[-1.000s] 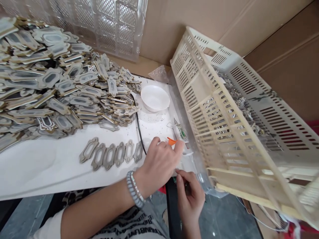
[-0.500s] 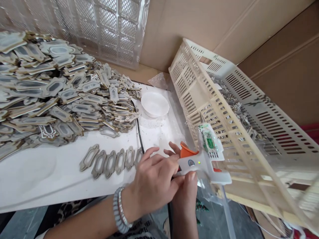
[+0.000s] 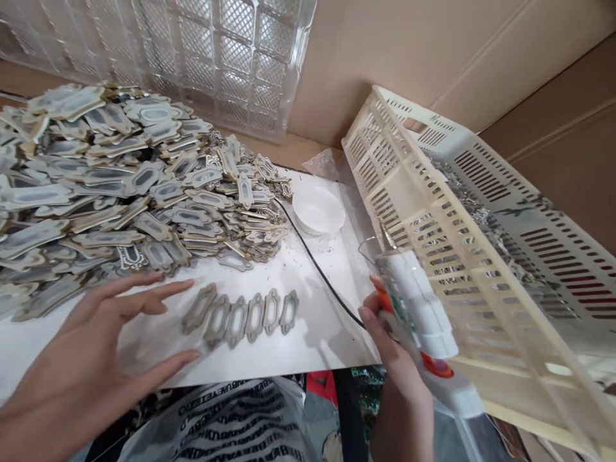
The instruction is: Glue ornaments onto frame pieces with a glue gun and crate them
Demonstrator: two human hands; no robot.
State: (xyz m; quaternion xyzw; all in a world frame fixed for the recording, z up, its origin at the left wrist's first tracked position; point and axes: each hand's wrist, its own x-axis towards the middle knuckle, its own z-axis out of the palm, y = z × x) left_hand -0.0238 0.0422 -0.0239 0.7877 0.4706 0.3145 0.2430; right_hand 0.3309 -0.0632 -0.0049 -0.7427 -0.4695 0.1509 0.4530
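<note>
My right hand [image 3: 392,346] grips a white and orange hot glue gun [image 3: 418,298], its nozzle pointing away from me beside the crate. A glue stick [image 3: 469,436] sticks out of its rear end. On the left, my left hand [image 3: 115,327] hovers with thumb and fingers spread, holding nothing. Just right of its fingertips lies a row of several small metal label frames [image 3: 255,317] on the white work surface [image 3: 317,350]. Behind them rises a large heap of similar metal frames [image 3: 158,173].
A white bowl [image 3: 318,212] stands beyond the row. To the right is a cream slotted plastic crate [image 3: 433,192] with metal pieces inside. A black cord [image 3: 317,266] crosses the surface. A clear plastic tray [image 3: 231,58] leans at the back.
My left hand has left the glue gun and swung left to the row, opening. My right hand keeps the gun, which has turned and shifted slightly right. The view has shifted slightly.
</note>
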